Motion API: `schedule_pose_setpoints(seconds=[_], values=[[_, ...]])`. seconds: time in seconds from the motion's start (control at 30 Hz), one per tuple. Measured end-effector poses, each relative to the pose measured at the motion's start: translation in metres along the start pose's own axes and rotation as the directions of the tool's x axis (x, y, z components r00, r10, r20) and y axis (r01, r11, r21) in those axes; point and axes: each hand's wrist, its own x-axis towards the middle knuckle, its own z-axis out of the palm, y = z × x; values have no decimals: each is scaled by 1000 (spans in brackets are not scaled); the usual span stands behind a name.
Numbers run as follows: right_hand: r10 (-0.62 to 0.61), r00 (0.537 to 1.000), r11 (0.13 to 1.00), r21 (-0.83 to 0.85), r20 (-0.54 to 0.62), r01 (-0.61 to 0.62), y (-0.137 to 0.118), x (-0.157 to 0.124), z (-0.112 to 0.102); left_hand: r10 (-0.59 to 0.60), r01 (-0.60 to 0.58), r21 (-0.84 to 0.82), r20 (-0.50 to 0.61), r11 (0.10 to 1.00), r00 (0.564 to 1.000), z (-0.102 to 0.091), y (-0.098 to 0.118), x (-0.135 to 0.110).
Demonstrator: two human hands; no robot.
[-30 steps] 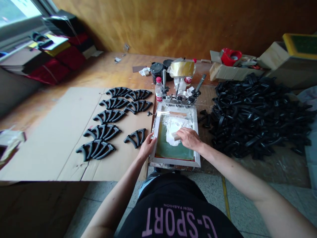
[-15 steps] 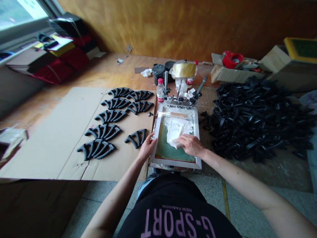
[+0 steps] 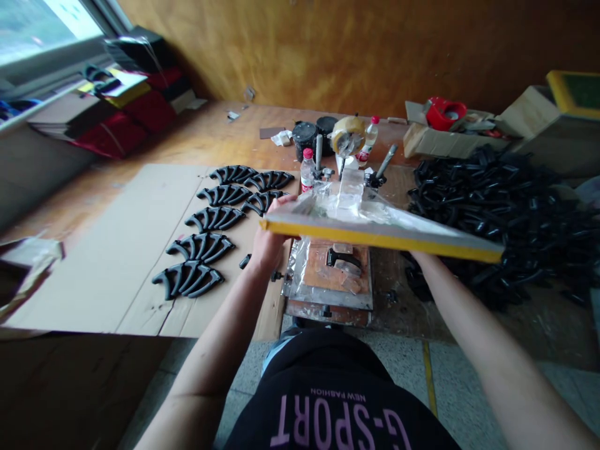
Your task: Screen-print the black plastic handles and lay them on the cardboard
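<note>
Our left hand (image 3: 270,244) is curled around the left end of a yellow-edged, film-covered screen frame (image 3: 375,236), tilted up above the press. Our right hand (image 3: 424,259) is hidden beneath the right end, its grip unclear. A black plastic arched part (image 3: 344,257) lies uncovered on an orange pad (image 3: 323,275).

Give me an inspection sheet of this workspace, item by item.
Surface: wooden table, partly covered by a cardboard sheet.
Job's things: yellow-edged screen frame held up, tilted; black arched parts in rows on the cardboard; one black part on an orange board.
Clutter: heap of black parts, plastic bottle, tape roll, dark jar.
Grips: left hand holds the frame's left end; right hand under its right end, mostly hidden.
Cables: nothing seen.
Surroundings: window, orange-brown wall, tiled floor.
</note>
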Motion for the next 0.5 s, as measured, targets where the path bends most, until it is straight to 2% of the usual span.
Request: schedule_pose_setpoints(seconds=[0.1, 0.17, 0.2, 0.23, 0.27, 0.3, 0.33, 0.37, 0.4, 0.47, 0.5], values=[[-82, 979, 989, -104, 186, 103, -4, -42, 37, 56, -54, -78, 24, 995, 998, 17, 12, 19], [-101, 954, 966, -202, 284, 163, -18, -64, 59, 28, -31, -143, -26, 989, 999, 27, 5, 14], [-79, 947, 956, -245, 310, 160, -27, -73, 67, -39, 36, -170, -18, 985, 999, 31, -4, 5], [-38, 950, 954, -272, 311, 128, -38, -80, 72, -158, 162, -180, 36, 970, 987, 35, -17, -7], [6, 956, 955, -286, 293, 82, -49, -86, 75, -304, 319, -166, 112, 933, 946, 39, -31, -22], [34, 963, 958, -283, 269, 46, -61, -92, 77, -476, 508, -107, 228, 855, 849, 41, -47, -39], [31, 968, 964, -262, 249, 37, -74, -98, 78, -610, 648, -52, 287, 760, 739, 43, -63, -55], [-16, 968, 974, -215, 252, 72, -86, -103, 78, -666, 707, -58, 288, 705, 688, 44, -78, -69], [-104, 953, 978, -143, 284, 149, -95, -107, 78, -699, 739, -83, 270, 668, 662, 42, -91, -81], [-300, 881, 949, 24, 366, 313, -99, -110, 73, -701, 723, -163, 176, 671, 691, 28, -110, -95], [-352, 854, 933, 72, 383, 352, -91, -108, 67, -690, 699, -174, 121, 693, 714, 16, -116, -97]])
